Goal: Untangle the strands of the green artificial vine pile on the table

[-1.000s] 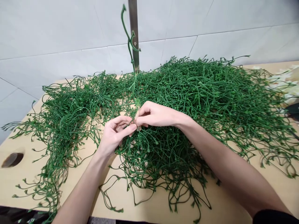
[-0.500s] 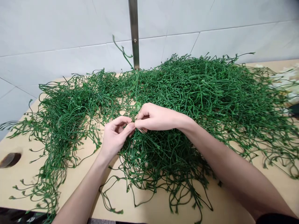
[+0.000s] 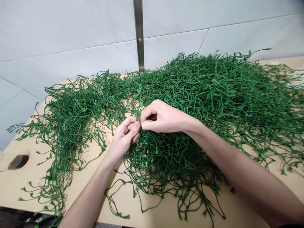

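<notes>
Thumb and fingers of my left hand (image 3: 124, 136) are closed in a pinch on a thin green plastic stem (image 3: 138, 114), which rises from the fingertips. My right hand (image 3: 163, 117) is right beside it, fingers curled and thumb tip pressed in, the tips nearly meeting those of my left hand. What sits between the right fingertips is too small and hidden to make out. Both hands are over a big tangled heap of green artificial stems (image 3: 201, 85), with small forked tips.
The heap covers much of a pale wooden tabletop (image 3: 142, 218), and a looser strip of stems (image 3: 61, 139) runs down its left side. A round hole (image 3: 18, 162) is cut near the left. Behind stand a metal post (image 3: 139, 38) and a tiled wall (image 3: 71, 28). Whitish pieces (image 3: 296, 77) lie far right.
The long stem that stood up before the post no longer shows there. My left fingers have closed more tightly, and the right hand has tilted up slightly. The view has shifted a little left.
</notes>
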Available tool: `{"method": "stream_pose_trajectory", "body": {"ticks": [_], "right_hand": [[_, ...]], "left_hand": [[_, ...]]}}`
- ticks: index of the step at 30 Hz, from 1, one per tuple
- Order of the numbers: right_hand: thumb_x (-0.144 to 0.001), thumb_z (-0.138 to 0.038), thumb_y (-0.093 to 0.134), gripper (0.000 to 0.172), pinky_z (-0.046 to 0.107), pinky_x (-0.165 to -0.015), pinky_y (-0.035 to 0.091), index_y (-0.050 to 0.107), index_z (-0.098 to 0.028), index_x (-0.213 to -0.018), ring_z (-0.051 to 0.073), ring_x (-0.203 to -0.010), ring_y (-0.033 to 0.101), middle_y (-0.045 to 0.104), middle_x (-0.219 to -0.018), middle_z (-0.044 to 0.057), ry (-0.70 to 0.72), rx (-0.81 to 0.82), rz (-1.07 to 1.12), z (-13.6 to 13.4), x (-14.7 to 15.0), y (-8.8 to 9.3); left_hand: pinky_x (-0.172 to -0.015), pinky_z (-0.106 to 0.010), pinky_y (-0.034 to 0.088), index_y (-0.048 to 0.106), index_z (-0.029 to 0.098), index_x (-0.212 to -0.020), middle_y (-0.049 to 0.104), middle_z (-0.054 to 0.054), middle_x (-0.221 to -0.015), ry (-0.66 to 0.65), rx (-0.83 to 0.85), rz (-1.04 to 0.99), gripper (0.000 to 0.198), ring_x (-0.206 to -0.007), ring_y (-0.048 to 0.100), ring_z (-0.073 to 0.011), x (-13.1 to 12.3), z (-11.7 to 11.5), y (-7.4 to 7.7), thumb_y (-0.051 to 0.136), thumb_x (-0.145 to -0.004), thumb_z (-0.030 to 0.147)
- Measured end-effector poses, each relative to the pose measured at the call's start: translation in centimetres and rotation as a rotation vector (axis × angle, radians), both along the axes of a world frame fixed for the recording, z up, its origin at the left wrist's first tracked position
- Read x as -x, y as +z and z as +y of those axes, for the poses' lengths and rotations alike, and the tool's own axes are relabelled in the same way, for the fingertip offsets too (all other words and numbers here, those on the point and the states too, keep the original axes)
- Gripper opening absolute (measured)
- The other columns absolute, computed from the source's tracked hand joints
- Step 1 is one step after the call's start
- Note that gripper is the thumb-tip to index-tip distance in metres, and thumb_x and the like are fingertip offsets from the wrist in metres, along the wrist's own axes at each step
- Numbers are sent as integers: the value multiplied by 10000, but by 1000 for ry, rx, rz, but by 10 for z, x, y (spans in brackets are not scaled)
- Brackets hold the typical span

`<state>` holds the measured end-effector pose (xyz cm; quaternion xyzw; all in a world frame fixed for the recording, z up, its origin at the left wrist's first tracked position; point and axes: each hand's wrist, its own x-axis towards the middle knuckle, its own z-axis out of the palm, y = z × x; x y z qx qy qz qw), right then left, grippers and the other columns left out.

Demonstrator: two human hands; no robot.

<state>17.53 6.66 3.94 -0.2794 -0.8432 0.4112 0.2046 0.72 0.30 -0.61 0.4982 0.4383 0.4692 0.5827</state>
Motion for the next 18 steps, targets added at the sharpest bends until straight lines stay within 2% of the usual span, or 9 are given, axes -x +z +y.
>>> {"method": "stream_pose_trajectory", "body": {"ticks": [5, 11, 16, 18], "right_hand": [[-704, -147, 465, 178, 232, -542, 288, 588, -137, -575, 77, -559, 386, 516, -588, -14, 76, -68, 12, 4, -2, -5], [-725, -104, 463, 208, 231, -570, 311, 655, -119, -646, 82, -586, 433, 610, -647, 9, 138, -100, 37, 7, -4, -5], [-701, -70, 430, 199, 215, -558, 347, 592, -131, -602, 77, -545, 467, 580, -586, -13, 201, -7, 149, 10, -4, -8], [-719, -74, 426, 212, 220, -581, 365, 610, -128, -628, 83, -564, 490, 602, -609, -7, 179, 22, 116, 11, -4, -8]], "left_hand": [[-451, -179, 248, 459, 210, -815, 317, 114, -482, -4, 60, -89, 331, -430, 259, -55, -2, 1, -1, 706, -807, 429], [-447, -171, 233, 464, 205, -806, 322, 114, -490, -11, 71, -132, 328, -427, 250, -44, -2, 1, 1, 719, -811, 412], [-436, -154, 225, 489, 201, -816, 308, 119, -470, -67, 96, -203, 334, -421, 232, -39, -3, -1, 3, 742, -787, 417], [-440, -155, 256, 491, 200, -806, 332, 113, -466, -47, 79, -197, 334, -423, 264, -43, -2, 0, 4, 746, -781, 414]]}}
